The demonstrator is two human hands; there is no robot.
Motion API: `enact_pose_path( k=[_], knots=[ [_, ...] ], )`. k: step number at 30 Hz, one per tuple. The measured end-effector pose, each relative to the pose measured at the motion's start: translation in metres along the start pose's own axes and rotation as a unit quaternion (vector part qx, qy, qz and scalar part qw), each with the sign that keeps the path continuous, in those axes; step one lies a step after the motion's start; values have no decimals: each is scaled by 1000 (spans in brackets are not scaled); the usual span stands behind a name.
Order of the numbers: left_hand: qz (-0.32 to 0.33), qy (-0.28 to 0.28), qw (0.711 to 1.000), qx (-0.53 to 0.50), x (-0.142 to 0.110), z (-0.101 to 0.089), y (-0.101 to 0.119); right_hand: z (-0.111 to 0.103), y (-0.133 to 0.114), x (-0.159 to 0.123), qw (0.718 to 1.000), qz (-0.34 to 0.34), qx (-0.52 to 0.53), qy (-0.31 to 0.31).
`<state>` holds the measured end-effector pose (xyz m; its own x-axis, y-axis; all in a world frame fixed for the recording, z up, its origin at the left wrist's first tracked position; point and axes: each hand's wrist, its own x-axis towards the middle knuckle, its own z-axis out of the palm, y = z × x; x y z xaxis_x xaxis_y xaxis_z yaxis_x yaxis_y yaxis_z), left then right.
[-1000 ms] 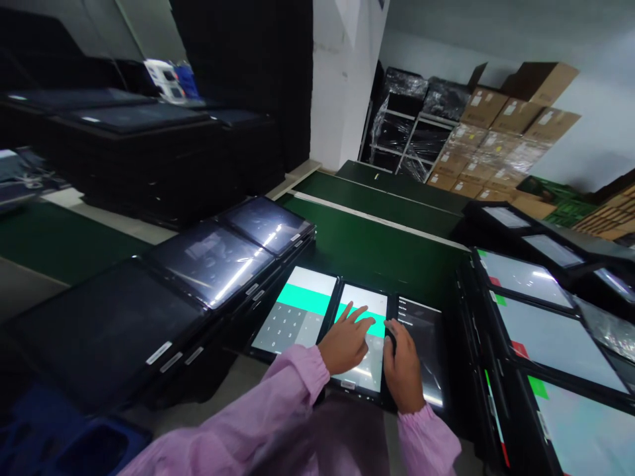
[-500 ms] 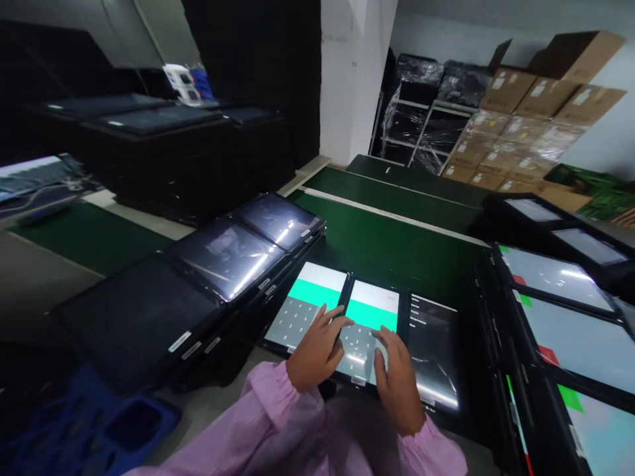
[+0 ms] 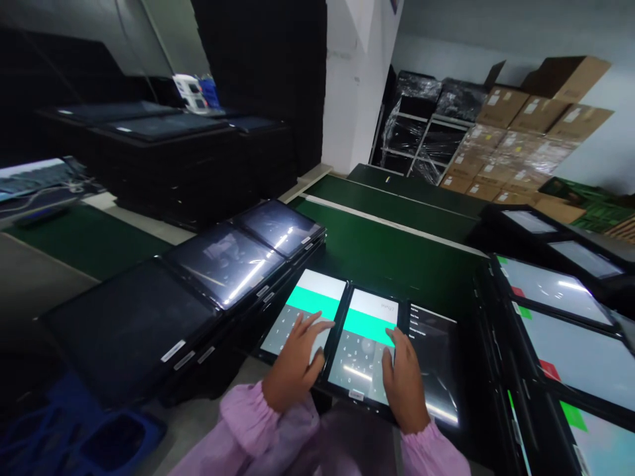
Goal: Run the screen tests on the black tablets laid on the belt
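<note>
Three black-framed tablets lie side by side in front of me. The left tablet (image 3: 321,285) and the middle tablet (image 3: 354,367) each show a keypad under a green band. On the right tablet (image 3: 436,377) a dark screen carries a short list of white text. My left hand (image 3: 297,354) hovers over the left tablet's keypad, fingers apart and holding nothing. Over the right side of the middle tablet is my right hand (image 3: 404,380), its fingers apart and nothing in it; whether a fingertip touches the glass I cannot tell.
Stacked dark-screened tablets (image 3: 223,264) stand at my left, and stacks with lit screens (image 3: 575,330) at my right. A green work surface (image 3: 397,248) extends ahead. Beyond are a white pillar (image 3: 347,86) and cardboard boxes (image 3: 501,142). A blue crate (image 3: 119,436) is low at left.
My left hand has moved left, from between the two keypads to the left tablet. My right hand has shifted slightly right and down. Larger text now appears atop the middle screen.
</note>
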<state>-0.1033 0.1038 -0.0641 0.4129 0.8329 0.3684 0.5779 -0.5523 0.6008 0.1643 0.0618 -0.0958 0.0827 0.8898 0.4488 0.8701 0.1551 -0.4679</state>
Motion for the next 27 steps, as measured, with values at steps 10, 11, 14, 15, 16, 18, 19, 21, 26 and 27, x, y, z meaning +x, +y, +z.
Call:
enact_pose_path(
  k=[10,11,14,15,16,18,19,21,26,27],
  knots=[
    [-281,174,940,-85,-49,-22,-72,7,5,-4,999,7,-20,27],
    [-306,171,930,-110,-51,-21,-74,7,4,-4,1000,-1,-17,21],
    [-357,171,899,-186,-54,-14,-78,7,1,-3,1000,-17,-11,10],
    [-367,177,890,-205,-54,-11,-78,5,0,-4,1000,-15,-9,15],
    [-373,183,882,-221,-53,-10,-79,2,1,-5,1000,-8,-4,24],
    [-377,201,871,-242,-52,-7,-80,-8,5,-9,999,11,4,42],
    [-375,210,868,-248,-52,-7,-80,-13,8,-12,999,15,4,48],
    [-368,224,866,-253,-50,-8,-81,-24,11,-20,999,10,0,49],
    [-341,242,874,-247,-42,-12,-84,-33,3,-38,1000,-12,-1,3],
    [-331,247,877,-244,-41,-11,-86,-32,1,-40,1000,-12,-7,-6]
  ],
)
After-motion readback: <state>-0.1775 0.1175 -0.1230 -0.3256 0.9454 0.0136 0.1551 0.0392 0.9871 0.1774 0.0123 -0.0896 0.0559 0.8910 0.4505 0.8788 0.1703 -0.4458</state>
